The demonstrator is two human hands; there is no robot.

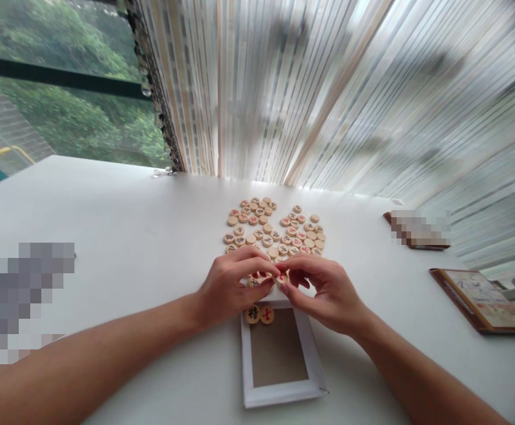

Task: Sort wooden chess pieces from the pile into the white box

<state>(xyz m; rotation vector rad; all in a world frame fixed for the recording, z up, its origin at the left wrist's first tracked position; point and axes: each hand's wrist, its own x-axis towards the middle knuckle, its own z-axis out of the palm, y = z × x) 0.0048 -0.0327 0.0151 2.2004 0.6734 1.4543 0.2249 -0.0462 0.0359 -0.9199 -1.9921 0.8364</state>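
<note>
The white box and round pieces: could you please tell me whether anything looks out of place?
The near right corner of the white box seems to poke outward, perhaps a loose flap. Some scattered round pieces show blank tops, others characters, so they look unsorted.

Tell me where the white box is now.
In the head view, the white box lies low, slightly right of centre, below the left hand and right hand, two round pieces at its far-left corner.

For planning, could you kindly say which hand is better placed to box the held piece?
Probably the right hand: it pinches the red-marked piece, and the box is bare on its right.
</note>
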